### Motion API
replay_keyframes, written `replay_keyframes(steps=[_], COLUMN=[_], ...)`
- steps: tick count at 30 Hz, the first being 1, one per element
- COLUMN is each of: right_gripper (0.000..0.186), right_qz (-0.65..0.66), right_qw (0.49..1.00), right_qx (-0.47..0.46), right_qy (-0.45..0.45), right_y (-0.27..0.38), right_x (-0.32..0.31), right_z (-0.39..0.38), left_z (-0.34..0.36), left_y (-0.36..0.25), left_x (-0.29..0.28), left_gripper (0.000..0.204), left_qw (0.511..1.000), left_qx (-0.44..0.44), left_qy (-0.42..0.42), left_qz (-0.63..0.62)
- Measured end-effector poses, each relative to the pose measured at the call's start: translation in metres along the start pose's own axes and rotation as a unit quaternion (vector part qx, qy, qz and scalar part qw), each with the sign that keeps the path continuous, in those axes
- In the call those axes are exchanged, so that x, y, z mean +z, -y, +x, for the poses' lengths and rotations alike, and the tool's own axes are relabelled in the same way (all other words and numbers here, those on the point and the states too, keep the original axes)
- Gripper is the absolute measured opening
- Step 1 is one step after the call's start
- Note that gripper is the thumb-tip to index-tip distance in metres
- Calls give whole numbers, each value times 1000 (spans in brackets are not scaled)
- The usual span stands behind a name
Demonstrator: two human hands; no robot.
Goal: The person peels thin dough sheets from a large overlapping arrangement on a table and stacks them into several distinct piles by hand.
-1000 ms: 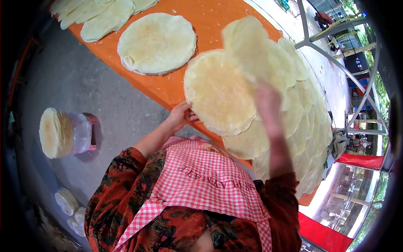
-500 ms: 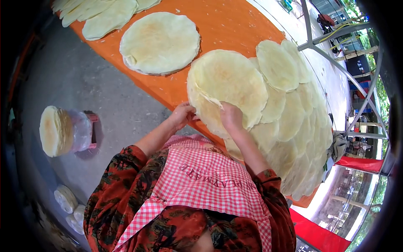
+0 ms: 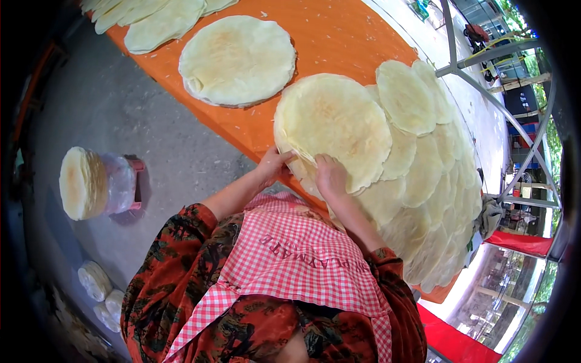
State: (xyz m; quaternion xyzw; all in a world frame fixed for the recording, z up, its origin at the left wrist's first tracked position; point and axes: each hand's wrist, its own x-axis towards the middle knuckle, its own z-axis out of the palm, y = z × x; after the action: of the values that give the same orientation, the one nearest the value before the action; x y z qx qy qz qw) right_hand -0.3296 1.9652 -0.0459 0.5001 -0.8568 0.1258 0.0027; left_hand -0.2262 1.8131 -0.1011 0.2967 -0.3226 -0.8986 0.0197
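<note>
A large round pale-yellow flatbread (image 3: 342,121) lies at the orange table's near edge, on top of other thin rounds. Its near-left edge is lifted and folded in a narrow strip. My left hand (image 3: 273,166) pinches that edge from the left side, its fingertips partly hidden by the bread. Closed over the near edge, my right hand (image 3: 330,176) grips the same flatbread, knuckles up. To the right, several thin flatbreads (image 3: 417,172) overlap in a broad spread. Another round stack of flatbreads (image 3: 237,60) sits farther left on the table.
More flatbreads (image 3: 163,24) lie at the far-left end of the orange tabletop (image 3: 339,39). On the floor to the left, a tall flatbread stack (image 3: 83,183) stands by a pink stool (image 3: 138,184). Plastic-wrapped bundles (image 3: 94,282) rest nearer me. Metal frame poles (image 3: 463,63) rise at right.
My right hand has come down toward the near edge, and the folded strip of flatbread has lowered with it. My left hand has moved in closer to the edge. The view has shifted slightly.
</note>
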Motion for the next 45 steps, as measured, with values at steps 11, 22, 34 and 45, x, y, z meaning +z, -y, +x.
replay_keyframes(steps=[11,22,34,45], right_gripper=[38,21,35,40], right_qz=[37,-14,46,58], right_qw=[986,995,994,966], right_qx=[143,30,57,196], right_qy=[71,-90,77,155], right_y=[1,-1,14,19], right_x=[5,-135,-24,-31], right_z=[17,46,-3,36], left_z=[13,-1,-4,-1], left_y=[17,2,-1,8], left_x=[3,-6,-26,-5], left_gripper=[51,46,38,43], left_qw=[983,990,994,996], left_qx=[116,104,-50,17], left_qy=[-76,7,75,-12], left_qz=[120,91,-65,90])
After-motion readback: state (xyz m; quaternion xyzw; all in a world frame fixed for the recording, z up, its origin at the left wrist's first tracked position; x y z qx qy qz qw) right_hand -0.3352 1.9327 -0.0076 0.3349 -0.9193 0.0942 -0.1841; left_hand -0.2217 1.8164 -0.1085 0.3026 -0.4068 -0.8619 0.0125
